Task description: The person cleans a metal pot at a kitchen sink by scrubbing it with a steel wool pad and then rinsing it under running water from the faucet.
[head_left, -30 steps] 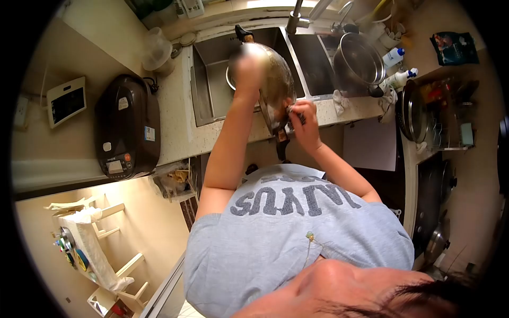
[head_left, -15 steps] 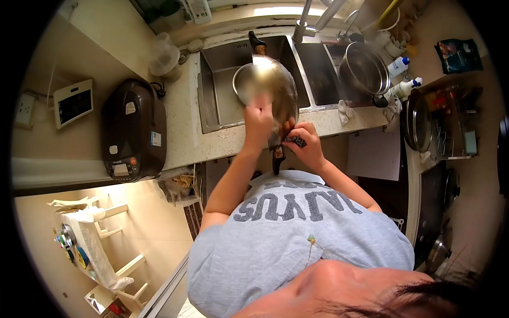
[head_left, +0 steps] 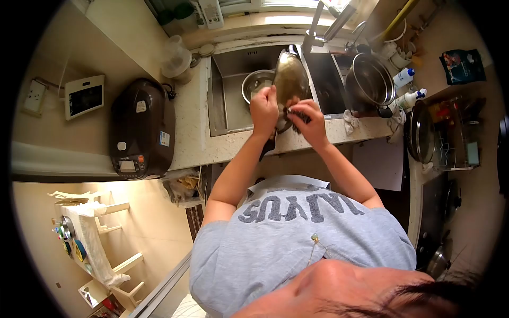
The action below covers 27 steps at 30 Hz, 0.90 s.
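A metal wok (head_left: 291, 74) is tilted up on its edge at the front of the sink (head_left: 225, 108), with a dark handle (head_left: 269, 147) pointing down toward me. My left hand (head_left: 264, 112) is closed on the wok's near rim. In my right hand (head_left: 309, 126) is a dark steel wool scrubber (head_left: 301, 117), pressed against the wok's lower part by bent fingers. A round metal bowl (head_left: 248, 87) lies in the sink behind my left hand, partly hidden by that hand and the wok.
A faucet (head_left: 314, 38) stands behind the sink. To the right is a large steel pot (head_left: 366, 79) near two white bottles (head_left: 404, 78). On the left counter sits a brown rice cooker (head_left: 142, 130). A lid (head_left: 421, 132) leans by a rack at the right.
The wok has turned and tipped, moving right and exposing more of the bowl. My left hand has shifted down to the near rim, and my right hand has moved up with the scrubber.
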Each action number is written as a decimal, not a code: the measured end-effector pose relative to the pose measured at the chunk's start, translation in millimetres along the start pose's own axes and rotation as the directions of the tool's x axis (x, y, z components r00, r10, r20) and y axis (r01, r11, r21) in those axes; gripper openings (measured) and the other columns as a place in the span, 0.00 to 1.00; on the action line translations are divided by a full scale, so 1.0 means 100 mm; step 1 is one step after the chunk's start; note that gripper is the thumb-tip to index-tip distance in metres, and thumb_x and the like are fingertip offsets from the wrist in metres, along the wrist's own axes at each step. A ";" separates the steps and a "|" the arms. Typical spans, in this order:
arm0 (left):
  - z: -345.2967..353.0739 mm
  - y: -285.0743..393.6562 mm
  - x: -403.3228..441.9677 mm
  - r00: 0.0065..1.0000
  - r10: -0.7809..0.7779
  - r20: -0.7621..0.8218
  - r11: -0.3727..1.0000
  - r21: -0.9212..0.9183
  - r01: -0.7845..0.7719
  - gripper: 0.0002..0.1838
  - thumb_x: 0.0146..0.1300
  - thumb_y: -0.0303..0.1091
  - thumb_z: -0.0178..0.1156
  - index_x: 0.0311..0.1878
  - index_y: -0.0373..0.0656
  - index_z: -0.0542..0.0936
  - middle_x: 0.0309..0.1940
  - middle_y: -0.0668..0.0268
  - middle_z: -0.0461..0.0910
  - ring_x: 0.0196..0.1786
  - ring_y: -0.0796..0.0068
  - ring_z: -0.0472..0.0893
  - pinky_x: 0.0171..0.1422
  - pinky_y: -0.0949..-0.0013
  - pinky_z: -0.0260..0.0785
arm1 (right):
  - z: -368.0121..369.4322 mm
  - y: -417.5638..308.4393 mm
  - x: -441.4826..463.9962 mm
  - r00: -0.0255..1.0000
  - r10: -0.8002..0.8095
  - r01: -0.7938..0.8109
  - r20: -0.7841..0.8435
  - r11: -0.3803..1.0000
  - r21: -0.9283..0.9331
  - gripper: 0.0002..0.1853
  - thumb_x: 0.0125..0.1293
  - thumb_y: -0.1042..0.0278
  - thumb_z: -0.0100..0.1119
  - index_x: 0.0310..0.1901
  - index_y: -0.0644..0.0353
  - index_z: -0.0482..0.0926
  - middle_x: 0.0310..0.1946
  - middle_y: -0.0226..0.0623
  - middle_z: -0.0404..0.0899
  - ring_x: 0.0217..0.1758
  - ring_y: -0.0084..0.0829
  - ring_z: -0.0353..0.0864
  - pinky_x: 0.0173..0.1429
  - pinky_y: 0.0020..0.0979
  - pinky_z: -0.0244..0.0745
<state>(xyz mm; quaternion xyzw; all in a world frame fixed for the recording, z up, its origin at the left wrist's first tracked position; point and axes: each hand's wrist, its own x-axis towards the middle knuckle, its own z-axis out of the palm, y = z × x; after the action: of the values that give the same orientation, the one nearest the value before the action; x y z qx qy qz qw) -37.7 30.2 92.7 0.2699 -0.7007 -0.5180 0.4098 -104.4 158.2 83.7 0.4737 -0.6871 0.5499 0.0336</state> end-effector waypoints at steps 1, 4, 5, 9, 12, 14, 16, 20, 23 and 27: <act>0.02 -0.03 0.14 1.000 0.012 -0.001 1.000 0.000 -0.012 0.17 0.67 0.37 0.52 0.23 0.36 0.74 0.12 0.60 0.67 0.16 0.70 0.64 0.24 0.68 0.57 | 0.02 0.03 0.13 0.997 0.072 -0.071 -0.025 0.995 0.067 0.09 0.49 0.77 0.68 0.34 0.62 0.81 0.33 0.37 0.76 0.40 0.34 0.75 0.46 0.29 0.70; 0.11 -0.21 0.57 0.977 -0.214 0.024 0.942 -0.259 0.213 0.19 0.67 0.37 0.53 0.22 0.34 0.74 0.13 0.73 0.68 0.20 0.83 0.63 0.24 0.69 0.57 | 0.06 0.17 0.38 0.988 0.152 -0.149 -0.016 0.984 0.093 0.08 0.54 0.74 0.65 0.37 0.62 0.82 0.34 0.35 0.76 0.41 0.30 0.77 0.46 0.26 0.71; 0.15 -0.24 0.68 0.982 -0.189 0.026 0.947 -0.259 0.189 0.19 0.67 0.37 0.53 0.22 0.34 0.74 0.13 0.73 0.68 0.20 0.83 0.63 0.24 0.69 0.57 | 0.09 0.23 0.46 0.990 0.139 -0.138 -0.009 0.989 0.061 0.09 0.54 0.73 0.65 0.37 0.61 0.82 0.34 0.35 0.76 0.41 0.29 0.77 0.46 0.26 0.71; 0.34 -0.46 1.03 0.953 -0.291 -0.087 0.935 -0.238 0.264 0.16 0.65 0.34 0.53 0.24 0.33 0.76 0.15 0.67 0.73 0.19 0.80 0.63 0.25 0.68 0.60 | 0.32 0.42 0.67 0.977 0.211 -0.211 -0.002 0.975 0.075 0.07 0.52 0.71 0.66 0.34 0.60 0.81 0.32 0.35 0.77 0.39 0.32 0.77 0.44 0.28 0.71; 0.49 -0.72 1.18 0.952 -0.273 -0.140 0.962 -0.028 0.272 0.17 0.63 0.36 0.54 0.24 0.32 0.76 0.14 0.58 0.73 0.18 0.74 0.67 0.26 0.63 0.62 | 0.40 0.58 0.81 0.980 0.171 -0.182 0.105 0.978 0.099 0.06 0.50 0.71 0.66 0.31 0.58 0.82 0.31 0.34 0.78 0.39 0.33 0.76 0.45 0.30 0.71; 0.57 -0.82 1.17 0.933 -0.310 -0.180 0.951 -0.060 0.304 0.17 0.64 0.36 0.54 0.23 0.32 0.75 0.14 0.58 0.73 0.18 0.73 0.67 0.25 0.62 0.62 | 0.41 0.72 0.87 0.981 0.116 -0.129 0.158 0.989 0.078 0.06 0.49 0.71 0.67 0.31 0.56 0.83 0.31 0.33 0.78 0.39 0.35 0.75 0.47 0.32 0.70; 0.56 -0.74 1.21 0.909 -0.373 -0.186 0.928 -0.096 0.361 0.18 0.65 0.37 0.52 0.22 0.33 0.73 0.13 0.60 0.72 0.16 0.73 0.68 0.21 0.61 0.60 | 0.44 0.84 0.89 0.981 0.071 -0.078 0.179 0.996 0.032 0.06 0.49 0.70 0.67 0.31 0.55 0.84 0.31 0.33 0.78 0.40 0.35 0.75 0.48 0.33 0.70; 0.55 -0.88 1.21 0.840 -0.519 -0.160 0.855 -0.077 0.513 0.21 0.67 0.41 0.50 0.22 0.35 0.72 0.11 0.66 0.68 0.11 0.76 0.65 0.14 0.64 0.54 | 0.53 1.08 1.05 0.980 0.017 -0.011 0.199 0.999 -0.030 0.05 0.48 0.70 0.67 0.28 0.58 0.82 0.31 0.34 0.77 0.40 0.35 0.74 0.45 0.32 0.70; 0.58 -1.02 1.22 0.850 -0.507 -0.144 0.862 -0.112 0.495 0.20 0.68 0.41 0.49 0.22 0.37 0.73 0.12 0.70 0.67 0.15 0.82 0.63 0.16 0.69 0.54 | 0.71 1.32 1.36 0.990 0.116 -0.111 0.086 0.992 -0.057 0.05 0.49 0.70 0.66 0.28 0.59 0.82 0.30 0.34 0.76 0.38 0.36 0.74 0.44 0.33 0.70; 0.58 -1.32 1.24 0.815 -0.571 -0.100 0.820 -0.117 0.560 0.19 0.68 0.40 0.49 0.24 0.36 0.76 0.14 0.71 0.70 0.17 0.84 0.65 0.18 0.71 0.57 | 0.79 1.38 1.31 0.993 0.096 -0.088 0.070 0.991 -0.104 0.04 0.50 0.71 0.64 0.29 0.58 0.82 0.34 0.35 0.76 0.42 0.39 0.72 0.47 0.34 0.70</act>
<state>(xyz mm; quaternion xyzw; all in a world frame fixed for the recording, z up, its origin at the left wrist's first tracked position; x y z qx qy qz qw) -158.0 -82.4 -2.9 0.4819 -0.5386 -0.6260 0.2930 -234.2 8.4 27.1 0.4594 -0.7360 0.4972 0.0062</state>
